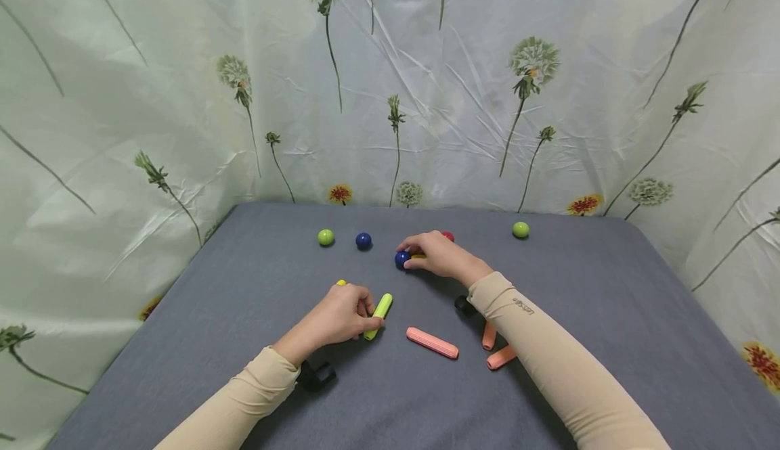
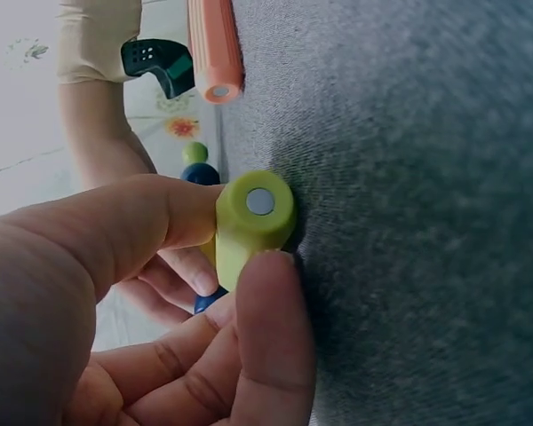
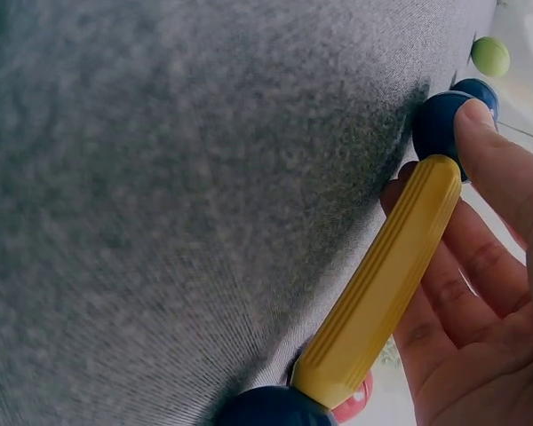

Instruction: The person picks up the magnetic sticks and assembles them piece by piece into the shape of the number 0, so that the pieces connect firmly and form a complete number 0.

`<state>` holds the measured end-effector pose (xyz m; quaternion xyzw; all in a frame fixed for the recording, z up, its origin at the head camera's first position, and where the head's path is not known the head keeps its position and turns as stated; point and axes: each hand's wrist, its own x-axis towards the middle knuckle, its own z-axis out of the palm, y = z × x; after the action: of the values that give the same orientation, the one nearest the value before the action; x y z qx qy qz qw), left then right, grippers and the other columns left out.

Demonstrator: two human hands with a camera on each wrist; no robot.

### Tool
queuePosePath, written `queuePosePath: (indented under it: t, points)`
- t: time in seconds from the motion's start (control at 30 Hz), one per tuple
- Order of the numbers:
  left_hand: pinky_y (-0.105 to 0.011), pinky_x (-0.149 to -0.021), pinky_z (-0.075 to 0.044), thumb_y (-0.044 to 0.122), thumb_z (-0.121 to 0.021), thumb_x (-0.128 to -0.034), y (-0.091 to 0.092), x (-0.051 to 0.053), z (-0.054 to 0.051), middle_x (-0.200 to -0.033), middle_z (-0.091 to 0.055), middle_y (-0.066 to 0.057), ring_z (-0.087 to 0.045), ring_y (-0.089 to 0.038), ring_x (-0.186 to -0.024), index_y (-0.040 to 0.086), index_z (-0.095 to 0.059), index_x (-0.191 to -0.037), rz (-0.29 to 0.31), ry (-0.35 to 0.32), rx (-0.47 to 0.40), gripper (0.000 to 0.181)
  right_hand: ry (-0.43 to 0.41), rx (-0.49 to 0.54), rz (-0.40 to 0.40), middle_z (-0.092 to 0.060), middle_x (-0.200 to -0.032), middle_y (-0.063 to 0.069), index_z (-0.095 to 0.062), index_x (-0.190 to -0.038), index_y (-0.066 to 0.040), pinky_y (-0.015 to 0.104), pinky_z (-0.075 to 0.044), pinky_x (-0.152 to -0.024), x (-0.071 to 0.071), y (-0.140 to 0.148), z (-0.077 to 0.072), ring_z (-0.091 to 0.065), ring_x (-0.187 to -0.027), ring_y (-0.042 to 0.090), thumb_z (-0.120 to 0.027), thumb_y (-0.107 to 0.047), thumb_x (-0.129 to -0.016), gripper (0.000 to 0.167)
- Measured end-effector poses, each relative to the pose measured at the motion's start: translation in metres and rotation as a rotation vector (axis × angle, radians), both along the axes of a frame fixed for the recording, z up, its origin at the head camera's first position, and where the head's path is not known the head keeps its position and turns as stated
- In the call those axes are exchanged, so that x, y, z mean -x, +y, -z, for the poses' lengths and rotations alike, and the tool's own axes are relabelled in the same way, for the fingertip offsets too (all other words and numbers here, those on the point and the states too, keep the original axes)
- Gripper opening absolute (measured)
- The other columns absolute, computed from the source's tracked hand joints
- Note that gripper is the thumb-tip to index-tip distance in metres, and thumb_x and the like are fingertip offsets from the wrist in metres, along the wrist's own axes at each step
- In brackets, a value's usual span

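Flower-printed fabric [image 1: 378, 64] hangs behind a grey counter [image 1: 274, 247], where the left hand's grip [image 1: 340, 313] pinches a lime rod [image 1: 380, 313]. Farther back, the right hand's grip [image 1: 440, 255] holds, thumb against fingers, a blue ball [image 1: 401, 260] touching one end of a yellow rod [image 3: 382, 280].

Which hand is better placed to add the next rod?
Left hand, probably: it pinches the lime rod, while the right hand holds a blue ball at one end of a yellow rod.
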<state>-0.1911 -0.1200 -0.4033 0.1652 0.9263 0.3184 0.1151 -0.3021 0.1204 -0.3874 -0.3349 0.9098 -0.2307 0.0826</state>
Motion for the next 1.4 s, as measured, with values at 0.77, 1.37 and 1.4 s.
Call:
queuePosePath:
  t: [0.77, 1.37, 1.4]
  points:
    - [-0.024, -0.049, -0.049, 0.020, -0.086, -0.0892, 0.011, 0.011, 0.000, -0.060, -0.063, 0.004, -0.062, -0.008, -0.047, 0.013, -0.066, -0.075, -0.040, 0.032, 0.058, 0.026, 0.009, -0.031, 0.027, -0.078, -0.128, 0.015, -0.072, -0.138, -0.007, 0.042, -0.060, -0.101, 0.001, -0.002, -0.003, -0.074, -0.118, 0.027, -0.072, -0.019, -0.105, 0.035]
    - [-0.023, -0.050, -0.043, 0.023, -0.081, -0.0954, 0.015, 0.028, 0.001, -0.058, -0.065, 0.002, -0.065, -0.009, -0.051, 0.012, -0.069, -0.077, -0.118, -0.093, -0.070, 0.025, 0.000, -0.042, 0.031, -0.078, -0.127, 0.014, -0.072, -0.139, -0.009, 0.041, -0.060, -0.102, 0.002, -0.002, -0.001, -0.074, -0.119, 0.026, -0.072, -0.021, -0.105, 0.036]
    - [-0.023, -0.050, -0.043, 0.022, -0.081, -0.0954, 0.015, 0.029, 0.002, -0.059, -0.066, 0.001, -0.065, -0.009, -0.051, 0.012, -0.069, -0.077, -0.124, -0.099, -0.076, 0.024, 0.001, -0.041, 0.030, -0.078, -0.127, 0.014, -0.072, -0.139, -0.009, 0.041, -0.060, -0.101, 0.003, -0.002, -0.001, -0.074, -0.119, 0.026, -0.072, -0.021, -0.105, 0.036]
